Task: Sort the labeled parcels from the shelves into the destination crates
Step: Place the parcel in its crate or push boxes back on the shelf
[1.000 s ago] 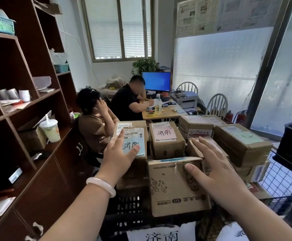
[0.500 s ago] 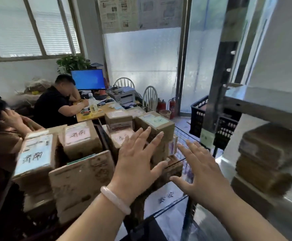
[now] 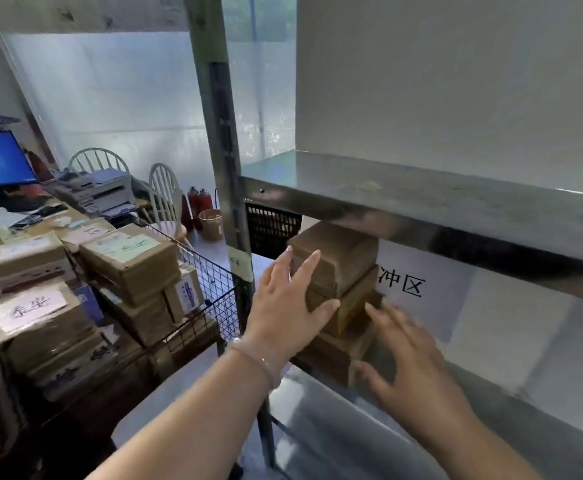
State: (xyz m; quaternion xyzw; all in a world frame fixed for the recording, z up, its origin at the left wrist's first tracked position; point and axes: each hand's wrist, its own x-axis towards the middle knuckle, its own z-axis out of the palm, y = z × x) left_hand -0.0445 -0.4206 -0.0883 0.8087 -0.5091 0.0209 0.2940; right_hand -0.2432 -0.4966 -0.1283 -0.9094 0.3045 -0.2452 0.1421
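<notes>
Stack of brown parcels [image 3: 338,268] on the lower level of the metal shelf [image 3: 421,206]; left hand [image 3: 283,317] at its left face, fingers straight and apart; right hand [image 3: 411,368], blurred, fingers spread, beside its lower right

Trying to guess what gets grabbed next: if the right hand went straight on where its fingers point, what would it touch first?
Likely the stack of brown boxes on the metal shelf; the right hand points at its lower boxes, though blur hides the gap.

Brown parcels [image 3: 335,258], grey steel shelf [image 3: 421,202]
</notes>
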